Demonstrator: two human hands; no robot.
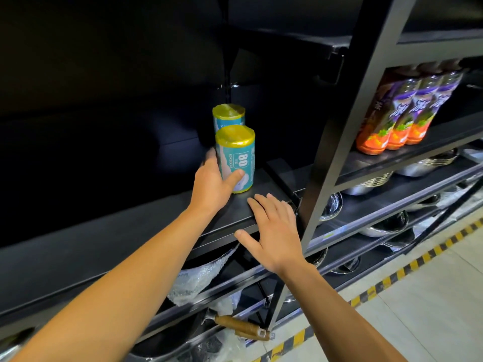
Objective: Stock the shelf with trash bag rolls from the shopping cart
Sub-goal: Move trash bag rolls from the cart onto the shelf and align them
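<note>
Left hand (213, 182) reaches forward, fingers and thumb wrapped around the front trash bag roll (236, 159), upright on the black shelf (146, 218). Right hand (273, 232) rests flat, fingers spread, on the shelf edge. A second roll (228, 116) stands behind, partly hidden.

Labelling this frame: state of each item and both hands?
front trash bag roll: upright on shelf, gripped by left hand
rear trash bag roll: upright, free
left hand: gripping front roll
right hand: flat on shelf edge
drink bottles: standing, leaning
</note>
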